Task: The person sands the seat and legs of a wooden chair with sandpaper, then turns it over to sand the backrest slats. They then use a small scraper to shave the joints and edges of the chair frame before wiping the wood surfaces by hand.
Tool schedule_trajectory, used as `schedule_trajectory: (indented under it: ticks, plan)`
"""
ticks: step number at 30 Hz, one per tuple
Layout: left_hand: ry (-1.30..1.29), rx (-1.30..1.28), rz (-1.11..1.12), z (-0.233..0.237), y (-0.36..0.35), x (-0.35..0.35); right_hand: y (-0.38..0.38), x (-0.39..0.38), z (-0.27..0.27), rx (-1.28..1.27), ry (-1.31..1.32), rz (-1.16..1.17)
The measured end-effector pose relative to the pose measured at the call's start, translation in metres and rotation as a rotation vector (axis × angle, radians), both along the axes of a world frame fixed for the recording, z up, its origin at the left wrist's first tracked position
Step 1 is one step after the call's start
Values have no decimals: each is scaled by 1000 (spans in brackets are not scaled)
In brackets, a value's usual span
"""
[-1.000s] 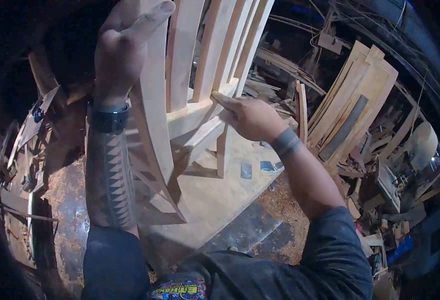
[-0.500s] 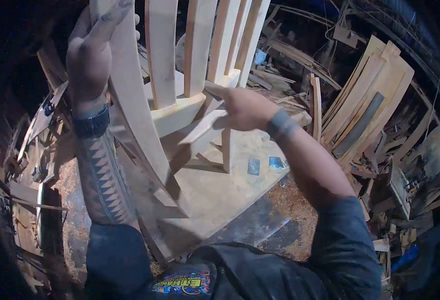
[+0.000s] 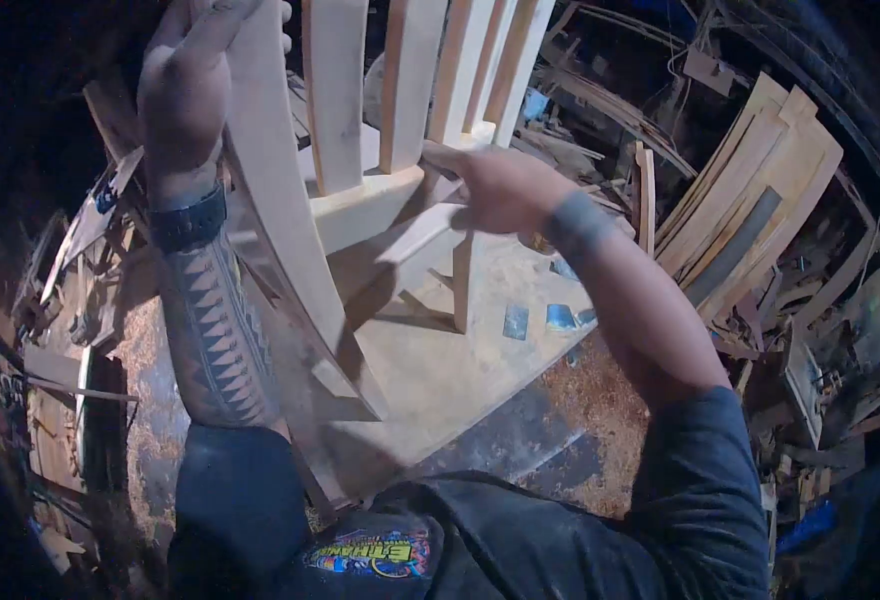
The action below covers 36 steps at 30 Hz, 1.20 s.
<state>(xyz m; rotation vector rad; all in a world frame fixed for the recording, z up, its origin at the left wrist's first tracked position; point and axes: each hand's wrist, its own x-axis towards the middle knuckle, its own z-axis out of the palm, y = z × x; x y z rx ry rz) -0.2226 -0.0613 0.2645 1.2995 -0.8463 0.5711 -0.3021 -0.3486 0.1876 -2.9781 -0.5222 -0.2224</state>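
Observation:
A pale wooden chair frame (image 3: 370, 205) with several curved upright slats stands on a board (image 3: 440, 385). My left hand (image 3: 192, 85) is wrapped round the top of its left curved post (image 3: 260, 150), with fingertips showing past the post's right edge. My right hand (image 3: 505, 188) is closed at the crossbar near the feet of the slats, its index finger lying along the wood. What it holds, if anything, is hidden behind the fingers. Small dark flat pieces (image 3: 516, 322) lie on the board to the right of the frame.
Long wooden planks (image 3: 750, 190) lean at the right. Scrap wood (image 3: 70, 370) is heaped on the left, with more offcuts at the back and right. Wood shavings (image 3: 600, 400) cover the floor beyond the board's edge.
The view has shifted slightly, so the frame appears a little higher and further right. Both hands keep about the same places on the wood, the right one slightly nearer the crossbar.

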Motion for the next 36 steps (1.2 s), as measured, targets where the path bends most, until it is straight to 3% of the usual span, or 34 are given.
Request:
schedule_trajectory:
  ticks: [3,5,8,11,12,15,21,26,28,32,36]
  plan:
    - [-190,-125,-93,5,-25,-46,-1,17,0,-108,-75,-21]
    - [-195,-115,57,2,-27,-35,-7,2,0,-215,-129,-42]
    - [-67,-182,54,4,-31,-43,-8,0,6,-341,-230,-19]
    - [-154,-189,29,1,-30,-36,3,42,2,-367,-301,41]
    - [40,-228,61,0,-34,-43,5,40,6,-432,-251,-51]
    - [-179,-198,14,0,-33,-32,0,5,14,-391,-155,-53]
    - [-140,-170,83,2,-30,-29,-4,35,4,-419,-243,9]
    - [-141,-144,31,2,-28,-33,-14,-1,4,-416,-311,13]
    - [-62,-107,-40,6,-19,-34,-7,-6,14,-448,-219,-20]
    - [-151,-139,29,6,-28,-39,-3,33,6,-485,-307,48]
    - [-89,-159,-35,3,-24,-32,-13,-7,16,-487,-190,-15]
